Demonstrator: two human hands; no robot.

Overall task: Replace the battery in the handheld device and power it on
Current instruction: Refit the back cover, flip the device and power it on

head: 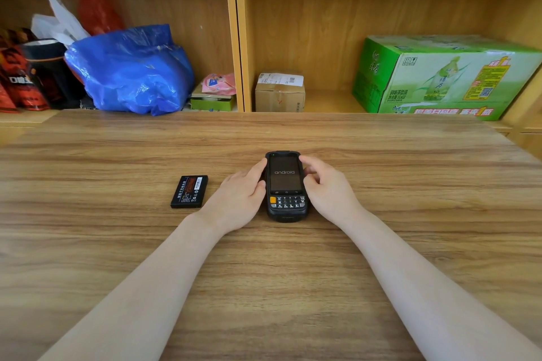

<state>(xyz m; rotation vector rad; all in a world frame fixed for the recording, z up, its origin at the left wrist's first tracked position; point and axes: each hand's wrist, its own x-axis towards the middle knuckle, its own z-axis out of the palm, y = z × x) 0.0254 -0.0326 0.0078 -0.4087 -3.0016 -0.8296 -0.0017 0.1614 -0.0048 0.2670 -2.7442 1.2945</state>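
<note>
I see both forearms reaching over the tabletop (264, 287). My left hand (239, 199) grasps the left edge of the device (286, 186), thumb on its side. My right hand (328, 187) grasps the right edge with curled fingers. The device lies face up at the tabletop's middle, keypad near, its screen reading "android". A battery (189, 191) lies flat just left of the left hand, apart from it. Far behind, shelves hold a blue bag (132, 70), a small carton (279, 93) and a green box (440, 76).
</note>
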